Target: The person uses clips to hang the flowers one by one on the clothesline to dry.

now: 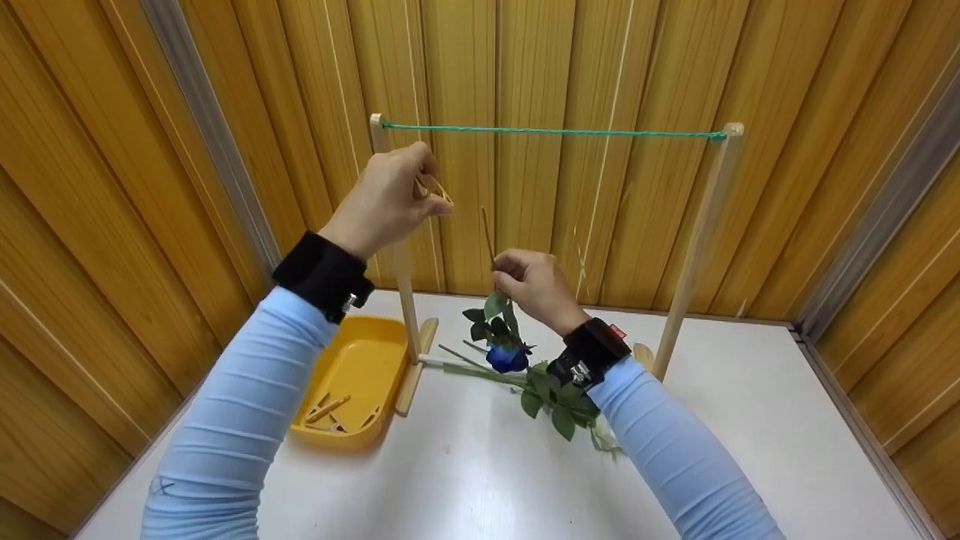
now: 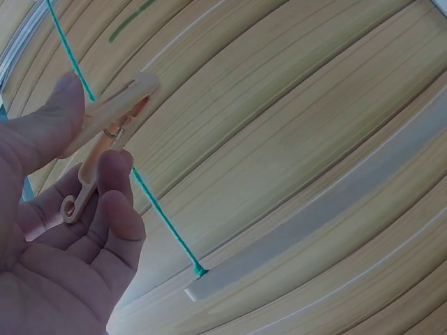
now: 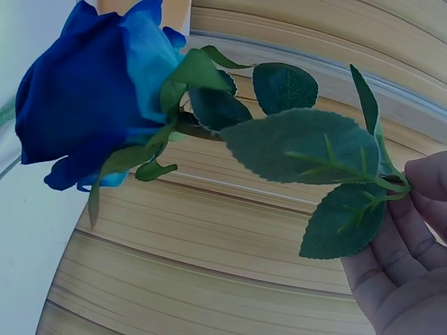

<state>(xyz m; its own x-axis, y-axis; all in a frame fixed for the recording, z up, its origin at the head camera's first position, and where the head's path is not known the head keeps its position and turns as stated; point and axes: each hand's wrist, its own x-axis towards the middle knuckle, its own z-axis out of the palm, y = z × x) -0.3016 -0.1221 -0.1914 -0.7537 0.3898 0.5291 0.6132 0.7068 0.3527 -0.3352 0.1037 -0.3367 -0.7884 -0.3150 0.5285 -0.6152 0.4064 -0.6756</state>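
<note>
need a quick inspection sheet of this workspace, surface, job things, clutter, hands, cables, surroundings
Surface: white table, bright glare toward the front.
Job's things: blue rose, bloom downward; wooden clothespin; green cord strung between two wooden posts; yellow tray holding loose pegs.
Clutter: leafy stems lying on the table.
Hands: left hand pinches the clothespin; right hand grips the rose stem.
Cables: nothing seen.
Surroundings: wood-look panelled walls.

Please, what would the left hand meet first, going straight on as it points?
Probably the green cord, behind the left hand and its clothespin in its wrist view, though depth is unclear.
</note>
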